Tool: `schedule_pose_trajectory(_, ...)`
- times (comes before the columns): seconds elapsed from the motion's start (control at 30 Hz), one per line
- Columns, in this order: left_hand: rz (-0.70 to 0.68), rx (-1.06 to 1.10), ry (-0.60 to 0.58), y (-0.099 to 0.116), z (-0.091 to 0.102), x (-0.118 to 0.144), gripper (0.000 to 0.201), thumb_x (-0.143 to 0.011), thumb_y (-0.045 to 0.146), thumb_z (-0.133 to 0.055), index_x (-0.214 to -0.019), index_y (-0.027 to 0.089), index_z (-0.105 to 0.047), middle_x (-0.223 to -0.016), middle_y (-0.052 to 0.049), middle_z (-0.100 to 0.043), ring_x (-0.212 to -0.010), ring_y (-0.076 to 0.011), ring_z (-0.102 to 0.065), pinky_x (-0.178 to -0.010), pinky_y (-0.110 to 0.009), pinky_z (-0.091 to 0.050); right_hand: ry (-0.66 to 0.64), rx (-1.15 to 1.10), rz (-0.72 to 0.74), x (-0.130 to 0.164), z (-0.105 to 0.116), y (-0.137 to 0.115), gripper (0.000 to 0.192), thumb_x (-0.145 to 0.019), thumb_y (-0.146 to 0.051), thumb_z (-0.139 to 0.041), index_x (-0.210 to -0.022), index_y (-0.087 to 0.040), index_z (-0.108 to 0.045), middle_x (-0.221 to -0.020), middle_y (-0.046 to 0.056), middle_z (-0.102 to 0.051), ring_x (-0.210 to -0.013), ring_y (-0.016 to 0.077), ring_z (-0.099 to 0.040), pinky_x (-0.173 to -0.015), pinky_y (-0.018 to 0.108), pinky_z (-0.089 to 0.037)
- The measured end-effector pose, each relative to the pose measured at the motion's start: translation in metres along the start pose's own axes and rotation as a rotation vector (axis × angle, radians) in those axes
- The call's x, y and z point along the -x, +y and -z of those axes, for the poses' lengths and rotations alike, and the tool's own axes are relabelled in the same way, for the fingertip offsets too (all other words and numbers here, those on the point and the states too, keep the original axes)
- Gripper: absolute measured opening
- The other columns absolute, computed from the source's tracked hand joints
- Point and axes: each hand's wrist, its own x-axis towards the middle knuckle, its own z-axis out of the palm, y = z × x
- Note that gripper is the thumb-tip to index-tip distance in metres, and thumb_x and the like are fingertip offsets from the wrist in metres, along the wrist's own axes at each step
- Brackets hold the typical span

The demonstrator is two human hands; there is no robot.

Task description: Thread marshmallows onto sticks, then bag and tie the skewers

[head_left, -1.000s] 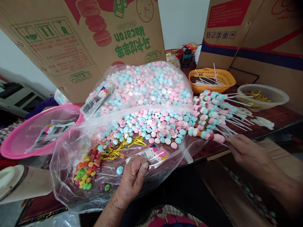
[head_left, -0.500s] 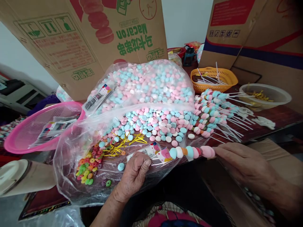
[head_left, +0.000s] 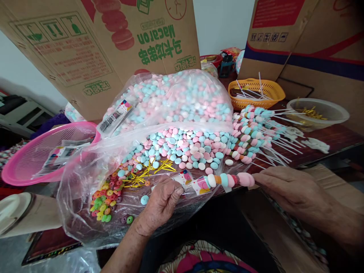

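In a closed pinch, my left hand (head_left: 161, 203) grips a clear plastic wrapper (head_left: 200, 185) with a pink and yellow print. A candy skewer (head_left: 231, 180) of pink, blue, white and orange pieces spans between my hands, its left tip at the wrapper's mouth. Closed fingers of my right hand (head_left: 295, 193) hold the skewer's other end; the stick there is hidden. Just above lie gold twist ties (head_left: 148, 172) and a heap of pink, blue and white candies (head_left: 196, 148). Ring candies (head_left: 105, 199) are left of my left hand.
Finished skewers (head_left: 250, 132) are stacked at right, beside a yellow basket (head_left: 236, 102) of sticks and a clear bowl (head_left: 335, 118) with gold ties. A pink basket (head_left: 22, 159) and a lidded cup (head_left: 42, 216) stand at left. Cardboard boxes (head_left: 159, 57) rise behind.
The skewer has shifted slightly left, so its blue tip now sits in the wrapper's mouth. My right hand has moved left with it; the left hand still pinches the wrapper.
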Motion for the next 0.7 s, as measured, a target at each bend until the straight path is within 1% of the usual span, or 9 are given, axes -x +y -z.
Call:
schedule_pose_trajectory(0.17, 0.069, -0.032, -0.011, 0.001, 0.0, -0.002, 0.024, -0.093, 0.022, -0.034, -0.074, 0.019, -0.048, -0.066, 0.002, -0.053, -0.065, -0.0123, -0.049, -0.066, -0.026, -0.041, 0.005, 0.037, 0.003, 0.002, 0.0, -0.002, 0.031, -0.081, 0.0, -0.041, -0.098, -0.019, -0.06, -0.078, 0.004, -0.067, -0.072, 0.0139, -0.061, -0.063, 0.025, -0.047)
schedule_pose_trajectory(0.3, 0.07, -0.124, -0.075, 0.002, -0.001, -0.003, 0.029, -0.093, 0.025, -0.033, -0.069, 0.019, -0.048, -0.065, 0.001, -0.054, -0.065, -0.0134, -0.048, -0.069, -0.029, -0.04, -0.057, 0.067, -0.01, 0.005, -0.004, -0.005, 0.029, -0.083, -0.003, -0.042, -0.099, -0.018, -0.061, -0.077, 0.005, -0.066, -0.067, 0.0155, -0.059, -0.06, 0.028, -0.045)
schedule_pose_trajectory(0.4, 0.078, -0.167, -0.129, 0.001, -0.003, -0.004, 0.031, -0.094, 0.027, -0.032, -0.068, 0.019, -0.047, -0.064, 0.0, -0.053, -0.065, -0.0139, -0.048, -0.068, -0.029, -0.039, -0.08, -0.007, -0.009, 0.006, -0.006, -0.007, 0.026, -0.085, -0.005, -0.041, -0.097, -0.017, -0.062, -0.077, 0.005, -0.066, -0.068, 0.0147, -0.06, -0.06, 0.027, -0.045)
schedule_pose_trajectory(0.47, 0.098, -0.174, -0.153, 0.001, -0.003, -0.005, 0.032, -0.094, 0.028, -0.031, -0.067, 0.019, -0.047, -0.063, 0.0, -0.053, -0.064, -0.0141, -0.047, -0.065, -0.028, -0.038, -0.061, -0.062, -0.019, 0.006, -0.006, -0.008, 0.025, -0.085, -0.005, -0.042, -0.097, -0.016, -0.061, -0.08, 0.005, -0.066, -0.071, 0.0136, -0.06, -0.063, 0.025, -0.046)
schedule_pose_trajectory(0.53, 0.116, -0.177, -0.16, 0.001, -0.002, -0.006, 0.033, -0.094, 0.028, -0.031, -0.068, 0.018, -0.048, -0.063, 0.0, -0.053, -0.065, -0.0144, -0.048, -0.064, -0.028, -0.038, -0.052, -0.071, -0.026, 0.005, -0.005, -0.009, 0.025, -0.085, -0.006, -0.042, -0.098, -0.016, -0.061, -0.082, 0.005, -0.067, -0.072, 0.0134, -0.06, -0.064, 0.025, -0.046)
schedule_pose_trajectory(0.63, 0.092, -0.183, -0.174, 0.005, -0.003, -0.008, 0.034, -0.094, 0.028, -0.03, -0.067, 0.018, -0.048, -0.063, 0.0, -0.054, -0.065, -0.0144, -0.048, -0.067, -0.029, -0.038, -0.107, -0.064, -0.007, 0.003, -0.007, -0.012, 0.027, -0.086, -0.007, -0.04, -0.097, -0.017, -0.062, -0.075, 0.004, -0.065, -0.066, 0.0134, -0.059, -0.059, 0.025, -0.044)
schedule_pose_trajectory(0.7, 0.06, -0.184, -0.199, 0.008, -0.004, -0.009, 0.034, -0.094, 0.027, -0.03, -0.067, 0.018, -0.05, -0.063, 0.0, -0.055, -0.063, -0.0143, -0.048, -0.068, -0.029, -0.038, -0.126, -0.103, -0.039, 0.001, -0.011, -0.016, 0.026, -0.086, -0.01, -0.04, -0.093, -0.018, -0.064, -0.069, 0.002, -0.063, -0.061, 0.0121, -0.057, -0.055, 0.023, -0.043)
